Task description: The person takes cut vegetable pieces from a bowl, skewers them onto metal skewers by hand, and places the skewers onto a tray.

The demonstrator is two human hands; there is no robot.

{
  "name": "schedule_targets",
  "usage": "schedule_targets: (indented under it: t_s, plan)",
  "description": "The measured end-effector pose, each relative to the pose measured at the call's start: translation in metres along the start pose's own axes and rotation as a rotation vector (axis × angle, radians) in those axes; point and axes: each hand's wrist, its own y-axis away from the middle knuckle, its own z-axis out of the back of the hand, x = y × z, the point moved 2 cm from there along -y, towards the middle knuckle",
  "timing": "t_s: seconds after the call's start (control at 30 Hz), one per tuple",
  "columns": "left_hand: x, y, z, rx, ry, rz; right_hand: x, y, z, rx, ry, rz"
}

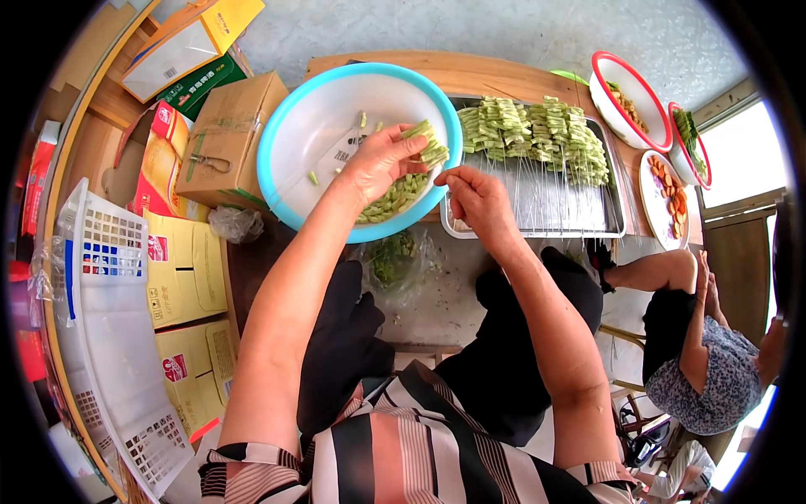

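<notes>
My left hand (382, 161) is closed round a small row of cut green bean pieces (430, 144), over a white basin with a blue rim (277, 160). Loose bean pieces (395, 200) lie in the basin's near right side, a few more at its left. Just outside the rim, my right hand (480, 202) is pinched, thumb against forefinger; what it grips is too thin to make out. Right of it, a metal tray (537, 220) holds stacked bean skewers (537, 134), their thin sticks pointing toward me.
Two red-rimmed bowls (600, 71) and a plate of orange slices (672, 197) stand at the right. Cardboard boxes (231, 134) and a white plastic basket (109, 311) line the left. A bag of greens (390, 260) lies below the basin. Another person (701, 361) sits at right.
</notes>
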Motion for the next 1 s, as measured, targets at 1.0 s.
schedule_targets:
  t_s: [1.0]
  plan:
    - [0.005, -0.003, -0.001, -0.062, -0.001, -0.019, 0.001, -0.004, -0.003, -0.008, -0.031, -0.021]
